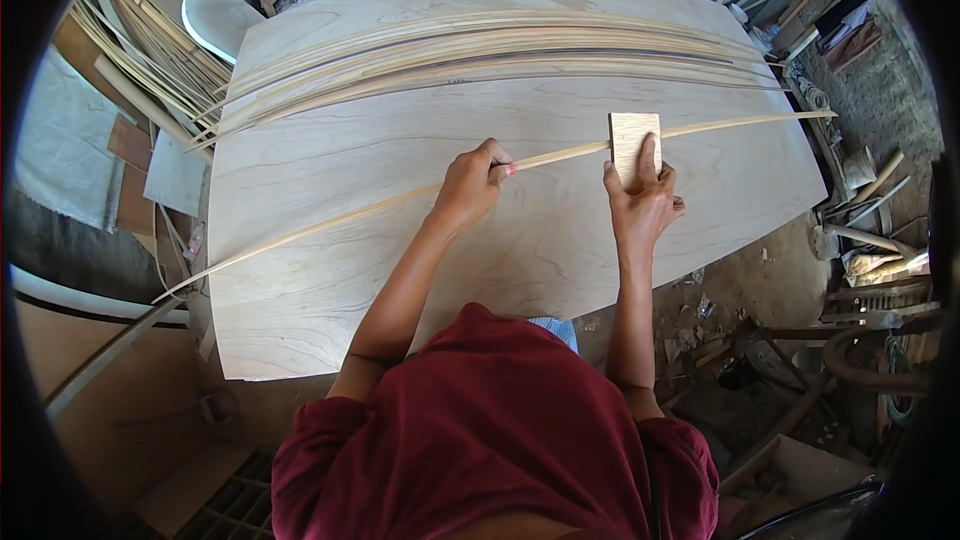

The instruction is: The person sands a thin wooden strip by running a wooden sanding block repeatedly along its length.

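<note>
A long, thin wooden strip (340, 222) runs slantwise across the plywood sheet (300, 325), its left end reaching past the sheet's edge. My left hand (472, 185) is closed around the strip near its middle, with a small red spot showing by the fingertips. To the right, my right hand (643, 208) grips a small flat wooden block (628, 130), thumb along its left edge and a finger pressed on its face. The block lies over the strip and hides a short piece of it. What is on the block's underside cannot be seen.
Several similar thin strips (480, 45) lie in a bundle across the far part of the sheet. A white plastic chair (218, 20) and more strips (150, 25) stand at the far left. Scrap and tools (800, 380) clutter the floor at right.
</note>
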Tool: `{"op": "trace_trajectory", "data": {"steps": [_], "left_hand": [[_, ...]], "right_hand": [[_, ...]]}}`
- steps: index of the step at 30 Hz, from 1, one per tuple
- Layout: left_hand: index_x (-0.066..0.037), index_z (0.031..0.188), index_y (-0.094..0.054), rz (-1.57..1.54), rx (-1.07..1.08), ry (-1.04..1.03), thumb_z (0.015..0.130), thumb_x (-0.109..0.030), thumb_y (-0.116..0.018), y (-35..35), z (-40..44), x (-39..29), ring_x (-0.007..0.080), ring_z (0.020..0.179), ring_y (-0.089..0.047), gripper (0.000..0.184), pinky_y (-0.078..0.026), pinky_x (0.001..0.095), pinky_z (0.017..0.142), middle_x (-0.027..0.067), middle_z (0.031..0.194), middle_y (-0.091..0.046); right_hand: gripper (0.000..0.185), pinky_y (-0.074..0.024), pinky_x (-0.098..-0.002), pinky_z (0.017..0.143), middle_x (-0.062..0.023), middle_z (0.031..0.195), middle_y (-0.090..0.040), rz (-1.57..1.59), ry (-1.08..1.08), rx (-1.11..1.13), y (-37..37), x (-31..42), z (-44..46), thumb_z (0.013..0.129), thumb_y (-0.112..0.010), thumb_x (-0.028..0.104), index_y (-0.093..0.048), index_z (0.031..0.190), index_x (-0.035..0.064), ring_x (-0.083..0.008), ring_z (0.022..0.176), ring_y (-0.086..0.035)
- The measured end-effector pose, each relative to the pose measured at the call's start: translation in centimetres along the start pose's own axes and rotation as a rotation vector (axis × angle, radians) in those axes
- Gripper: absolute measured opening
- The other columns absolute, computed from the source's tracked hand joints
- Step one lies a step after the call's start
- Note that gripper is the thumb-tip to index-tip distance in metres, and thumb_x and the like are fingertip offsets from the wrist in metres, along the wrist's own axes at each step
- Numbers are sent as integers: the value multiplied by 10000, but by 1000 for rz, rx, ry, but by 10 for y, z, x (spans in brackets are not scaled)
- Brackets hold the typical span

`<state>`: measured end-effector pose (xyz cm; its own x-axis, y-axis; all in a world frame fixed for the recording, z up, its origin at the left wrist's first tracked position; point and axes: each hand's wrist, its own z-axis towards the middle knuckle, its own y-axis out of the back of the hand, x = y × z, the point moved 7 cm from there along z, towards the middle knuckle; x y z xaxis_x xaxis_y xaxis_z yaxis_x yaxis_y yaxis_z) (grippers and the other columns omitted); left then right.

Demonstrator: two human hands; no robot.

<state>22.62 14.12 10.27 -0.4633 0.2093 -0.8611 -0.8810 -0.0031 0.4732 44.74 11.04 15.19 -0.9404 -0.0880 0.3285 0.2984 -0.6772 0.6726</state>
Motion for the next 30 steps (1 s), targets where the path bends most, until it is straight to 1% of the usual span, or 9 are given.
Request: {"op": "trace_trajectory", "data": {"steps": [3,5,7,10,15,19,21,24,30], "left_hand": [[28,893,-563,-14,-33,-13,824,-3,-584,-4,2,3,222,713,-619,79,-466,314,658,156,805,-651],[31,910,-567,-34,-57,-6,819,2,-577,-3,1,5,245,736,-633,96,-472,323,673,167,821,-655],[32,899,-595,36,11,-5,780,18,-552,-6,1,5,341,769,-610,128,-471,393,694,201,823,-636],[28,876,-624,104,10,-43,755,27,-542,-7,-3,12,357,781,-603,146,-473,401,712,210,833,-631],[17,854,-645,51,-28,4,762,8,-549,-3,-3,8,352,778,-607,134,-473,400,707,205,816,-629],[13,854,-649,66,-47,33,765,6,-551,-3,0,7,335,766,-618,132,-478,392,695,195,815,-638],[14,853,-649,78,-45,17,765,6,-553,-4,0,9,330,761,-621,130,-480,388,691,192,812,-640],[18,851,-648,84,-40,2,764,7,-555,-7,-1,12,322,756,-627,128,-486,379,686,187,811,-643],[18,857,-651,34,-23,12,763,10,-560,-6,-1,11,313,751,-635,131,-491,367,682,182,817,-651]], "right_hand": [[711,-297,-434,739,-121,765,-575,-10,-124,82,-6,3,-8,631,-758,341,-540,1256,80,-232,780,-530],[721,-302,-462,754,-117,781,-577,-35,160,124,-13,45,-26,611,-762,323,-542,1255,84,-222,795,-529],[722,-305,-476,756,-111,787,-580,25,184,207,-24,59,-43,606,-761,316,-542,1257,93,-219,807,-531],[721,-308,-481,751,-102,801,-586,42,199,222,-28,51,-40,602,-761,308,-542,1260,111,-218,814,-538],[722,-295,-421,718,-114,821,-600,-76,-139,121,-1,-17,4,615,-763,295,-528,1270,102,-225,716,-535],[715,-295,-418,714,-109,813,-589,-106,-148,153,-6,-3,-7,614,-763,295,-537,1262,99,-216,718,-530],[708,-302,-430,706,-112,814,-586,4,94,137,-13,31,-24,607,-762,308,-549,1253,110,-218,739,-538],[717,-309,-448,698,-118,813,-590,20,200,234,-22,59,-40,592,-765,315,-556,1245,108,-223,779,-551],[686,-307,-434,670,-96,798,-593,-62,95,138,-14,9,-4,617,-763,340,-564,1238,127,-204,769,-560]]}}
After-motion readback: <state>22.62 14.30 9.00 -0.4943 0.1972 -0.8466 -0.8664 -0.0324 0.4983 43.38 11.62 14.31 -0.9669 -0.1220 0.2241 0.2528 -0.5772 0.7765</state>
